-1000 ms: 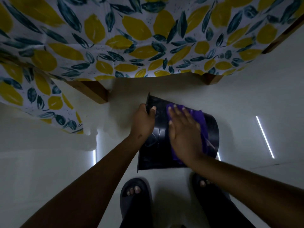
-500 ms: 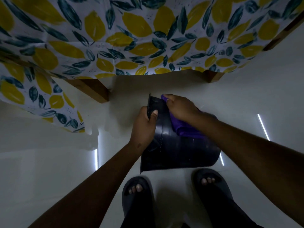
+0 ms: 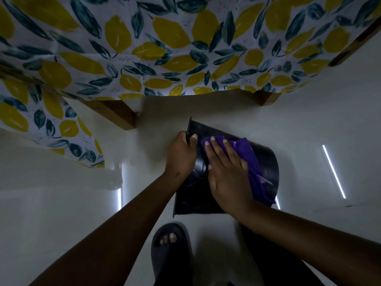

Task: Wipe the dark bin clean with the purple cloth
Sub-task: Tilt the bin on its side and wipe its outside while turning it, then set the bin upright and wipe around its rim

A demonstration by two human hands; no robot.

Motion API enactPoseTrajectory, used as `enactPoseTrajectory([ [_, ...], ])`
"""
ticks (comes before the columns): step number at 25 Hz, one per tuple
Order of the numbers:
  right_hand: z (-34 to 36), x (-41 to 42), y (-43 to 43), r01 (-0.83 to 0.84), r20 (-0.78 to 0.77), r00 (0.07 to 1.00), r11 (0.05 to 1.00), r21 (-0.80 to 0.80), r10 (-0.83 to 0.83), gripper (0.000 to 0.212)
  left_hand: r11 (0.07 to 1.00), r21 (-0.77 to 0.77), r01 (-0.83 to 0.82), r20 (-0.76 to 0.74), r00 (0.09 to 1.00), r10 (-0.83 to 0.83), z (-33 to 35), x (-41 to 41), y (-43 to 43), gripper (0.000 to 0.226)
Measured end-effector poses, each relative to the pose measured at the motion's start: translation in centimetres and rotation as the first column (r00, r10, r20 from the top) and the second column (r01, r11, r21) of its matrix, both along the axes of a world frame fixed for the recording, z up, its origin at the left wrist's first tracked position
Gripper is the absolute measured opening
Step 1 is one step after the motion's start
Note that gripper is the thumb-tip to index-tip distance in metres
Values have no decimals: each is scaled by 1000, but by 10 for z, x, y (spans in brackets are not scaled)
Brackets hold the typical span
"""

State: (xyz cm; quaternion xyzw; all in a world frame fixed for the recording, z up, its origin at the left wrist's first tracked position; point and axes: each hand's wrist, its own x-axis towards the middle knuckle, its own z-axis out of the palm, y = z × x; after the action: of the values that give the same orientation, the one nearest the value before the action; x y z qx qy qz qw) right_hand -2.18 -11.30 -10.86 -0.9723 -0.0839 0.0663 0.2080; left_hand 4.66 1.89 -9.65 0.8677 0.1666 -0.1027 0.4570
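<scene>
Left hand point(image 3: 181, 155) fingers clamped on dark bin point(image 3: 266, 162) rim; right hand point(image 3: 228, 176) fingers spread flat, pressing purple cloth point(image 3: 253, 164) onto its side.

We can read no text, label, brand, number or sign anywhere in this view. The bin point(image 3: 266, 162) shows us only plain dark plastic, and the cloth point(image 3: 243, 147) is plain purple. The tablecloth point(image 3: 165, 48) carries a printed pattern of yellow lemons and dark leaves, without any lettering that we can make out.
</scene>
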Motion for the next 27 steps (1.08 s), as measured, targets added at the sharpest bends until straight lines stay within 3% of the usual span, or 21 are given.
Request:
enactPoseTrajectory([
  [4,-7,53,-8,-43,-24,999,999,17,43,55,999,-55,1,39,999,1,5,-8,-2,25],
  [6,-17,93,-22,5,-202,979,993,120,20,50,997,-55,58,52,997,-55,9,-18,-2,24],
  [9,-22,121,-45,311,-599,800,882,354,-41,47,979,34,199,117,972,-202,21,-26,0,26],
  [11,-15,118,-55,491,-680,730,745,452,-69,53,959,80,272,154,947,-282,30,-26,1,26],
  [13,-7,110,-60,541,-644,754,680,495,-131,36,922,136,363,179,906,-383,41,-30,2,28],
  [15,3,101,-63,511,-551,808,713,480,-209,7,874,203,442,188,858,-478,53,-40,4,35],
  [18,4,86,-72,334,-339,915,883,329,-220,7,792,361,493,209,785,-584,59,-57,6,43],
  [20,4,77,-76,312,-262,934,909,277,-241,18,723,484,493,234,723,-650,55,-68,5,46],
  [24,12,59,-85,391,-285,913,825,408,-292,14,504,692,517,223,511,-830,47,-82,5,38],
  [27,26,39,-90,510,-355,860,645,570,-366,13,391,763,515,186,404,-896,44,-88,11,32],
])
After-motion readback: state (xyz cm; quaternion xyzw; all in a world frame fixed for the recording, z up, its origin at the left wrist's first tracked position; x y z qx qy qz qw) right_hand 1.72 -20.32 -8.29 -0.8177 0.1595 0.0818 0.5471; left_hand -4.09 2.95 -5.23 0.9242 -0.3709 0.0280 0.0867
